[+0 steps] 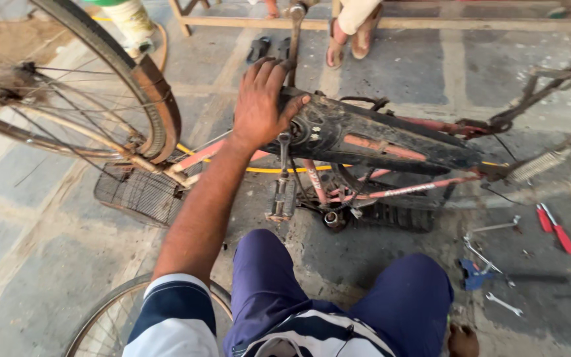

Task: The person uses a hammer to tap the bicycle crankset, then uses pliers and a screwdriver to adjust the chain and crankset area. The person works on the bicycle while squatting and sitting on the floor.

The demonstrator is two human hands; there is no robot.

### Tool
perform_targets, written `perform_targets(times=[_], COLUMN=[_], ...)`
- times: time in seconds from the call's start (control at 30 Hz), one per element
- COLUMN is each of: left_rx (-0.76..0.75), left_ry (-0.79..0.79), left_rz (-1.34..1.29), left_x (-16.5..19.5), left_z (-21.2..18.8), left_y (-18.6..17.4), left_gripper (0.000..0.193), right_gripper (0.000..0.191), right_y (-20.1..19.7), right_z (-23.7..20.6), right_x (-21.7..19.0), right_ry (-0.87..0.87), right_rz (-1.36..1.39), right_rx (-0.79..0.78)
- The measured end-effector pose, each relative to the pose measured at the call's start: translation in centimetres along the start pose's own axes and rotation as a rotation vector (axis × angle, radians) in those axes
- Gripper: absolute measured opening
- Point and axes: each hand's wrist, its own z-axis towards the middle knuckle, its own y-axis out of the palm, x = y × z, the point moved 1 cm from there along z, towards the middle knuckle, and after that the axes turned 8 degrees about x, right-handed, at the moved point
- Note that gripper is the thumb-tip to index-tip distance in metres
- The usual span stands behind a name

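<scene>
A red bicycle frame [391, 192] lies turned over on the paved floor in front of me. My left hand [259, 102] reaches out and grips the front end of its black chain cover [378, 135], by the crank. One crank arm [294, 39] points away from me and the other pedal [280, 198] hangs toward me. At the bottom edge, beside my right thigh, a small brown shape that may be my right hand [462, 340] rests low; its fingers cannot be made out.
The bicycle's wheel [137, 86] rises at the upper left above a wire basket [137, 195]. A loose rim [100, 324] lies at the bottom left. Red-handled pliers [555, 228], spanners [503, 304] and a blue tool [474, 274] lie at the right. Another person's sandalled feet [348, 39] are at the top.
</scene>
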Motion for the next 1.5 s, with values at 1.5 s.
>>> perform_targets(times=[1.5], left_rx=[-0.601], left_ry=[-0.166], left_rz=[0.158], left_x=[1.6], left_z=[-2.1], left_y=[9.2], left_gripper=[0.048], right_gripper=[0.034], right_y=[2.8], right_z=[27.4], right_x=[-0.2], right_ry=[-0.513], right_rz=[0.447], right_rx=[-0.018])
